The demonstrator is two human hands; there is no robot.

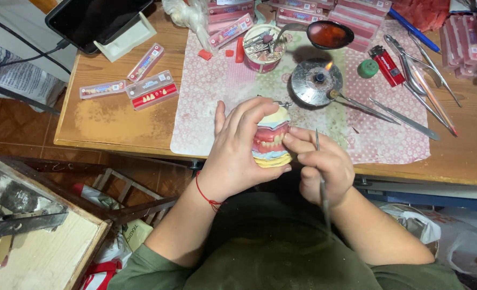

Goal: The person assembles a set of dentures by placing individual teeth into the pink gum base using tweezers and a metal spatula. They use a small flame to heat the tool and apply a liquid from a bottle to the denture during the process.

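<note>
Head cam looks straight down at our bench. Our left hand (233, 156) is wrapped around a denture model (271, 140), pink wax gums and a row of teeth between pale plaster blocks, held just over the near edge of the wooden table (104, 118). Our right hand (324, 169) is pinched tight on a thin metal wax tool (320, 172), fingertips touching the model's side. Further back on the flowered cloth (217, 91) sits a small lit burner (317, 80), with a spoon of red wax (327, 33) behind it and a red lighter (387, 65) off to the right.
</note>
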